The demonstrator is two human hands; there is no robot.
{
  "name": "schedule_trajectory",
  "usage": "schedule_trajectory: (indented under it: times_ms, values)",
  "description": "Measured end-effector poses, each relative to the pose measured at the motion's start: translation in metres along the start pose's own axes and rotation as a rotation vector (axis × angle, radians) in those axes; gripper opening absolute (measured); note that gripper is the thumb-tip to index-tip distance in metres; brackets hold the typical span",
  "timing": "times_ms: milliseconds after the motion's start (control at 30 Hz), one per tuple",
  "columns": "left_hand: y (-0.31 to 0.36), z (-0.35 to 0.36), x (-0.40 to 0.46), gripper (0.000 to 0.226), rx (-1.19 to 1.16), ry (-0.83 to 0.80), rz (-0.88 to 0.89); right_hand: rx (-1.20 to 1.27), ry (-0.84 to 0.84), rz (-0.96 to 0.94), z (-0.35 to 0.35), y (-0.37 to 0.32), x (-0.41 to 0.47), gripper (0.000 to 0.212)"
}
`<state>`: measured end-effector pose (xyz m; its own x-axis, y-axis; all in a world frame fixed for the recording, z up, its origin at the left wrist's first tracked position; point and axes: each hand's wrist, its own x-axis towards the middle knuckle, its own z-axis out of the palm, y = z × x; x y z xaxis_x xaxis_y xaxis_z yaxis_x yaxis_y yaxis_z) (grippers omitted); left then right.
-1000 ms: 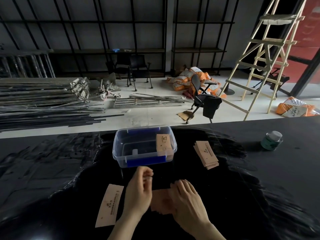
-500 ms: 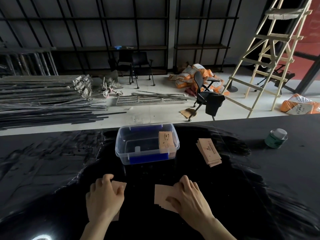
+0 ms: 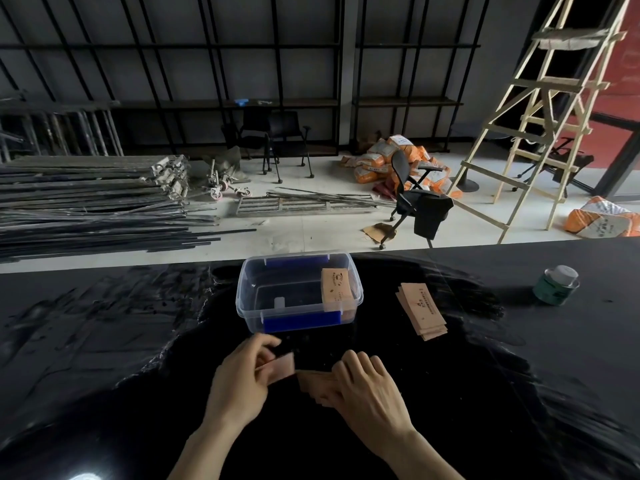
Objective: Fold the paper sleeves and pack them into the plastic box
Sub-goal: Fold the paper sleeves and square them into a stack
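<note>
A clear plastic box (image 3: 249, 299) with blue latches stands on the black table. Inside it, at the right end, lies a folded brown paper sleeve (image 3: 336, 285). My left hand (image 3: 242, 382) grips one brown paper sleeve (image 3: 281, 368), lifted just off the table near the box's front. My right hand (image 3: 367, 393) presses flat on a small pile of sleeves (image 3: 311, 384) beside it. Another stack of flat sleeves (image 3: 420, 315) lies to the right of the box.
A green jar with a pale lid (image 3: 556, 285) stands at the far right of the table (image 3: 104, 341). Beyond the table's far edge are an office chair (image 3: 412, 199), a wooden ladder (image 3: 533, 133) and metal bars on the floor.
My left hand went left to the single sleeve lying on the table, took hold of it and brought it back toward my right hand. My right hand stayed on the pile.
</note>
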<state>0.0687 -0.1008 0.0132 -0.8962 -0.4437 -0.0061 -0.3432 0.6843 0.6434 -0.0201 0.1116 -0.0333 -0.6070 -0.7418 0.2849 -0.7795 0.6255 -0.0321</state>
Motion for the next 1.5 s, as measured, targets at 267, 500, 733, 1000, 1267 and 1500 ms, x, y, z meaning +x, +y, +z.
schedule_trajectory:
  times_ms: [267, 500, 733, 1000, 1267, 1500]
  values:
    - [0.045, 0.033, 0.001, 0.038, -0.208, -0.157, 0.193, 0.189, 0.02, 0.089, 0.0, 0.001, -0.004, 0.053]
    - [0.047, 0.037, -0.003, 0.059, -0.299, -0.27, 0.14, 0.013, 0.005, 0.11, -0.004, 0.001, -0.003, 0.061]
    - [0.026, 0.028, 0.005, 0.06, 0.098, -0.398, 0.203, -0.059, -0.026, 0.086, -0.001, 0.007, -0.006, 0.044]
    - [0.03, 0.054, -0.001, 0.033, 0.037, -0.231, 0.209, 0.05, 0.01, 0.011, -0.012, 0.009, -0.007, 0.03]
    - [0.023, 0.055, 0.0, 0.029, -0.042, -0.145, 0.188, 0.408, -0.029, 0.26, -0.018, 0.045, -0.021, 0.047]
    - [0.052, 0.051, 0.015, 0.019, 0.263, -0.166, 0.363, 0.533, -0.057, 0.286, -0.011, 0.064, -0.018, 0.021]
